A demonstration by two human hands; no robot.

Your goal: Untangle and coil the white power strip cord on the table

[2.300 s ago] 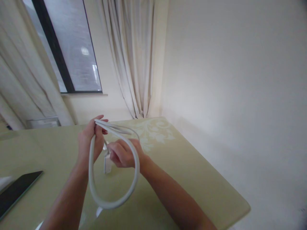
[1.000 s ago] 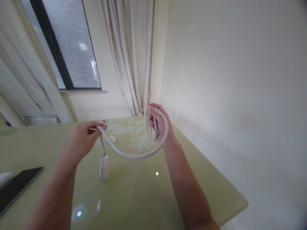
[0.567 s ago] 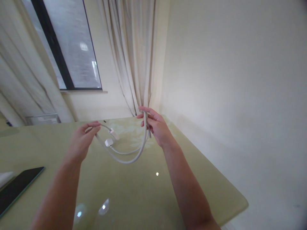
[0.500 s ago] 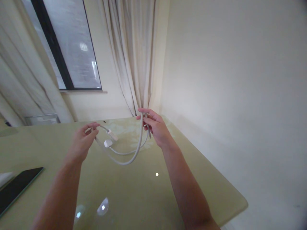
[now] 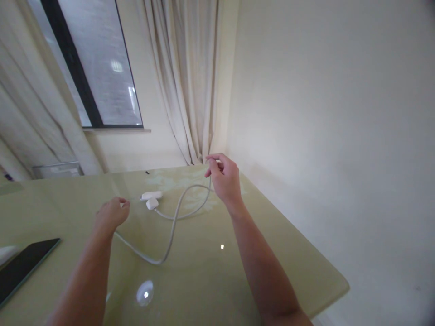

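While the long, bendy white cable (image 5: 175,219) loops across the glossy pale-green tabletop (image 5: 190,285), the bare left hand (image 5: 110,216) and bare right hand (image 5: 224,181) curl near it, no telling if either's gripping it tbh.

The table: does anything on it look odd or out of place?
One oddity: a tiny dark object sits alone near the far edge of the table, too small to identify. The white cable curves loosely, without visible damage.

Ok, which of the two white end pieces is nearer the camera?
The blocky piece, with the cord running out of it; the long, slim piece lies just behind.
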